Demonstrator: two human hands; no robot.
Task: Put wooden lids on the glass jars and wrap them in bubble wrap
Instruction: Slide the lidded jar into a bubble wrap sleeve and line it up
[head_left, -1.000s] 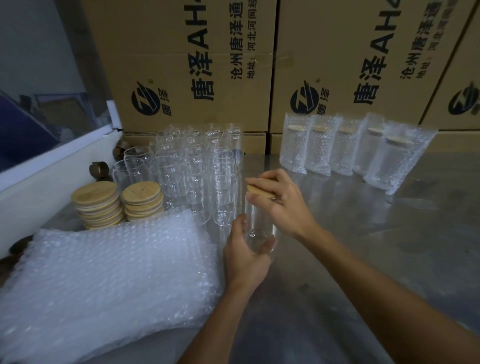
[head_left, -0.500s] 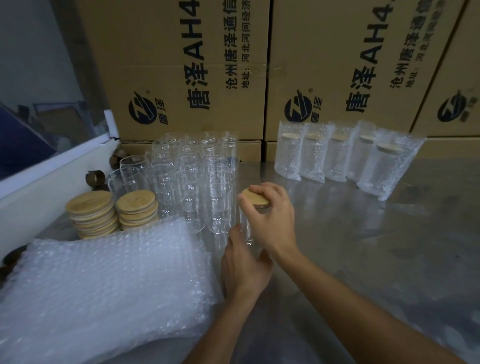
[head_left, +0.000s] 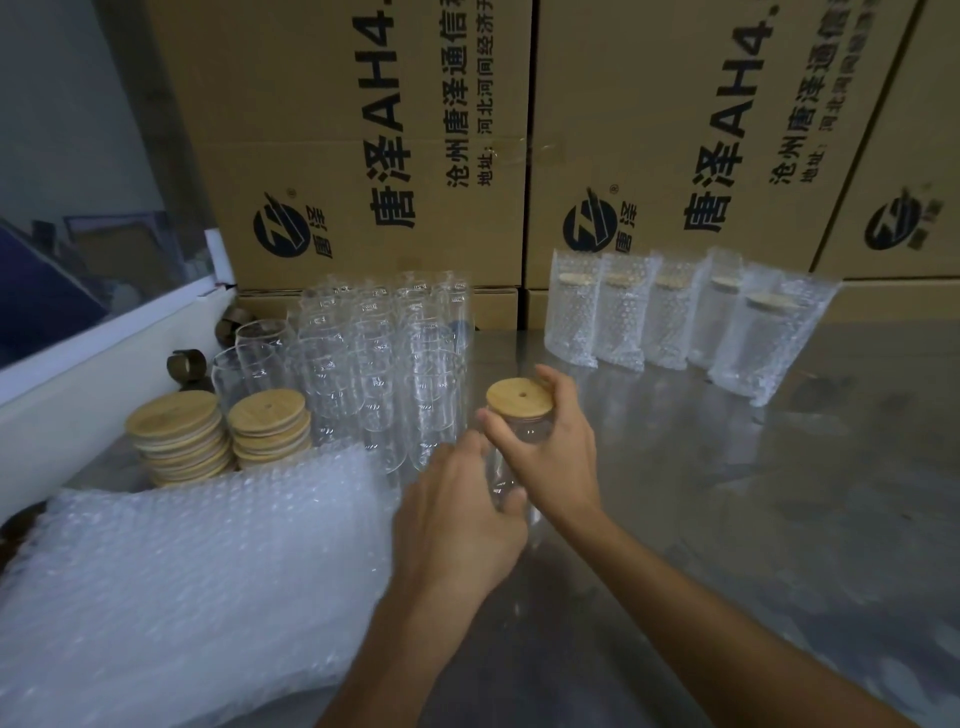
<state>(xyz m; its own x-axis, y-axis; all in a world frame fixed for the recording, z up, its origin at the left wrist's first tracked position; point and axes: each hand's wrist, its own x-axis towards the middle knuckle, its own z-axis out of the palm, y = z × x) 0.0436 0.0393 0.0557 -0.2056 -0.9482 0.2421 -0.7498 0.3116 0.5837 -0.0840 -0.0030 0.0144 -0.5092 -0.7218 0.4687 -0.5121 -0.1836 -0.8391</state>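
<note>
A clear glass jar (head_left: 511, 467) stands on the steel table, capped by a round wooden lid (head_left: 519, 398) with a small hole. My left hand (head_left: 457, 519) grips the jar's lower body from the left. My right hand (head_left: 550, 447) curls round the jar's top just under the lid, thumb in front and fingers behind. A block of several bare glass jars (head_left: 384, 358) stands behind and to the left. Two stacks of wooden lids (head_left: 182, 436) sit left of them. A pile of bubble wrap bags (head_left: 192, 566) lies at the near left.
Several lidded jars in bubble wrap (head_left: 670, 322) stand in a row at the back right. Large printed cardboard boxes (head_left: 374, 135) wall off the back. A white ledge (head_left: 104, 364) runs along the left. The steel table (head_left: 779, 519) stretches out to the right.
The lid has been seated flat on the jar. My right hand slid from on top of the lid to round the jar's rim, so the lid's face now shows.
</note>
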